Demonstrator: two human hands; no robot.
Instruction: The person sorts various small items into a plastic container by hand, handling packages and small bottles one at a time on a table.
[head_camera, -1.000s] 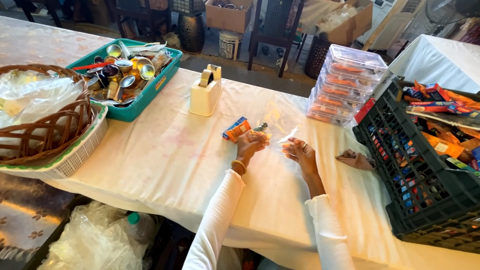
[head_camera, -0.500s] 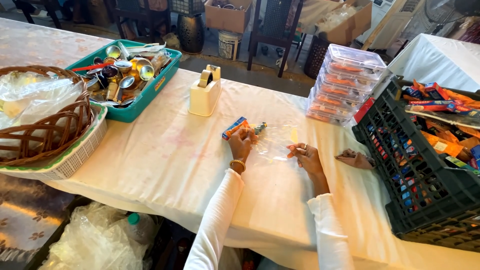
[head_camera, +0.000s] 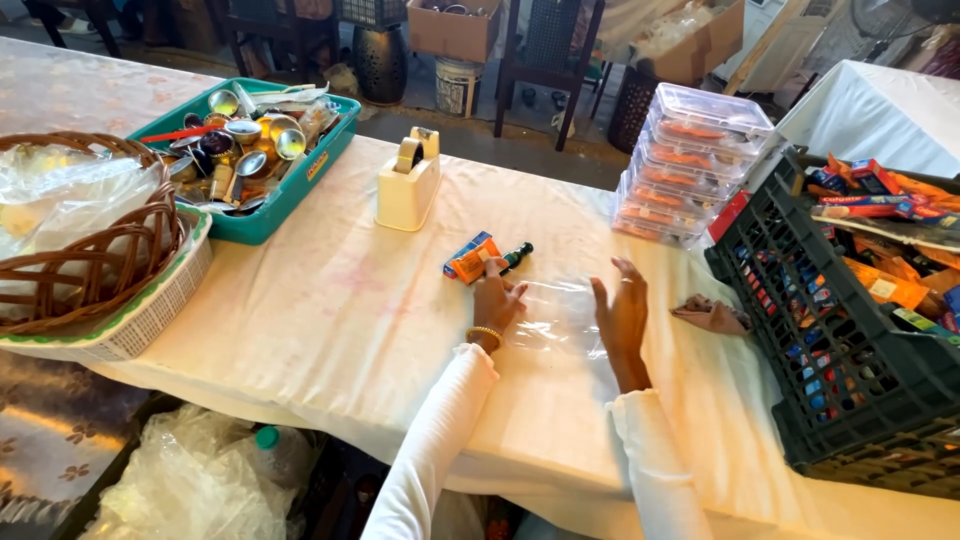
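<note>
Head camera, looking down at a long bench (head_camera: 330, 300) covered with a pale cloth. Two arms in white sleeves reach in from the bottom edge. A clear plastic bag (head_camera: 555, 318) lies flat on the cloth between the hands. The left hand (head_camera: 495, 300) rests on the bag's left edge, fingers loosely spread and gripping nothing; a gold bangle circles its wrist. The right hand (head_camera: 622, 312) stands open on its edge, palm turned inward and fingers straight, at the bag's right side, also holding nothing.

Just beyond the left fingertips lie a small orange and blue box (head_camera: 470, 258) and, beside it, a small dark bottle (head_camera: 516, 255) on its side. Farther back stands a cream tape dispenser (head_camera: 408, 182). At the far left sit a teal tray (head_camera: 290, 195) of shiny round tins and a wicker basket (head_camera: 100, 260) holding plastic wrap. To the right are a stack of clear lidded containers (head_camera: 690, 165), a crumpled brown cloth (head_camera: 712, 318), and a black crate (head_camera: 850, 370) of colourful boxes.
</note>
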